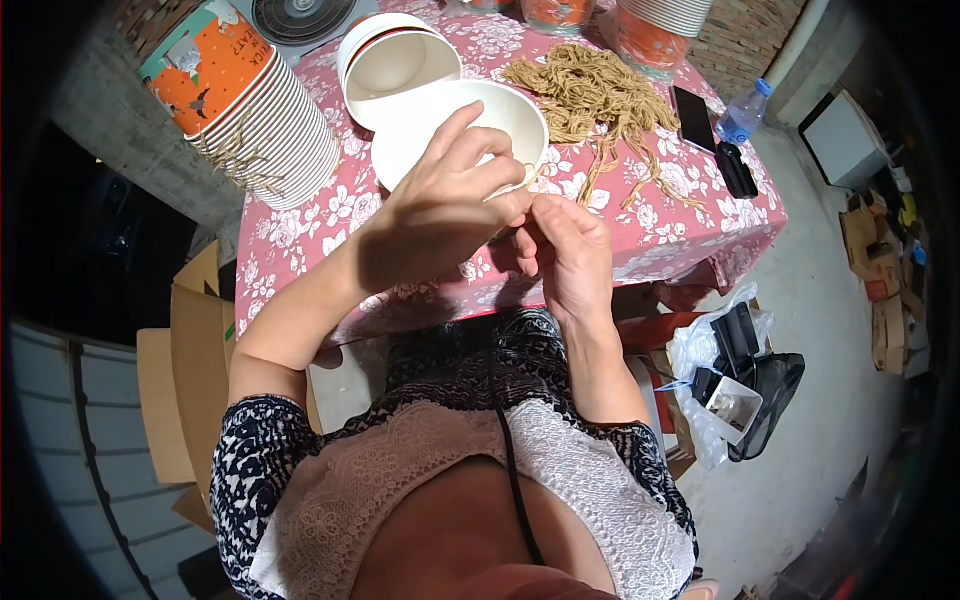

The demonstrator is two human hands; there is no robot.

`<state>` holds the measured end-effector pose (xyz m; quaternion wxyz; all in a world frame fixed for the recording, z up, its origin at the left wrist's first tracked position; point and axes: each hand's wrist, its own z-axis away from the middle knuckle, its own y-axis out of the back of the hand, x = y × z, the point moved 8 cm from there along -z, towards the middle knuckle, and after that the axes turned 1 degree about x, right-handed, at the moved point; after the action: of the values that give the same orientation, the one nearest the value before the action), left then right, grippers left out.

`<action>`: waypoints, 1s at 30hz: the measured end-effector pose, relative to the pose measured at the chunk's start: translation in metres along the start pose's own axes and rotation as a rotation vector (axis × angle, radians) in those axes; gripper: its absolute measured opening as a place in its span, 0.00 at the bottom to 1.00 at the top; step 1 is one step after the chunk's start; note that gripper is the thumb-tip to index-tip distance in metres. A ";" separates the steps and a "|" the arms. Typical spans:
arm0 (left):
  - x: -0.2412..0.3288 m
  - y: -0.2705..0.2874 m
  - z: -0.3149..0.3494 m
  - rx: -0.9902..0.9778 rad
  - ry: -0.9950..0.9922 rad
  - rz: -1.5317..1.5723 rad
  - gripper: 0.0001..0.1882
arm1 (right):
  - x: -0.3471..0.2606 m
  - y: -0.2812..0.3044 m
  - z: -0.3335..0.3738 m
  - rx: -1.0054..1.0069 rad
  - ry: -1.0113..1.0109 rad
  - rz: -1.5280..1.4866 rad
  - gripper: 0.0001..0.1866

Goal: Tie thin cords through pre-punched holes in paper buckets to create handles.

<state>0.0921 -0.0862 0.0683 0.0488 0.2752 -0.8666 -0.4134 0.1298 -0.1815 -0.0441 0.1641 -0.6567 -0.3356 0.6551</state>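
Over the near edge of the table, my left hand (462,172) and my right hand (573,240) meet with fingertips pinched together. A short bit of thin tan cord (531,184) shows between them, mostly hidden by the fingers. My left index finger is raised and bent, while that hand's thumb side cannot be seen. Just beyond the hands, a white paper bucket (522,112) lies tilted with its mouth showing, partly covered by my left hand. Behind it rests another white bucket (400,68), also on its side. A heap of tan cords (590,88) spreads to the right.
A tall stack of orange-printed buckets (265,120), with cords on its side, leans at left. A phone (692,118), a black case (736,170) and a water bottle (745,112) lie at right. Cardboard boxes (195,370) stand at lower left; a bag (775,400) sits below right.
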 end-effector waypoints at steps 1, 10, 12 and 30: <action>0.000 0.001 -0.001 -0.001 0.000 -0.001 0.09 | -0.001 -0.002 0.001 -0.021 0.000 0.038 0.12; -0.013 0.009 -0.004 0.055 0.129 0.233 0.04 | -0.021 0.001 0.004 0.129 0.271 0.332 0.10; -0.013 0.007 -0.004 0.053 0.125 0.218 0.04 | -0.022 0.002 0.000 0.147 0.238 0.330 0.10; -0.030 0.006 -0.001 0.038 0.321 0.359 0.03 | -0.024 -0.009 -0.011 0.115 0.276 0.334 0.03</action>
<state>0.1150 -0.0679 0.0775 0.2535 0.1799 -0.8904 -0.3326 0.1402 -0.1886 -0.0195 0.1348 -0.7761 -0.1588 0.5953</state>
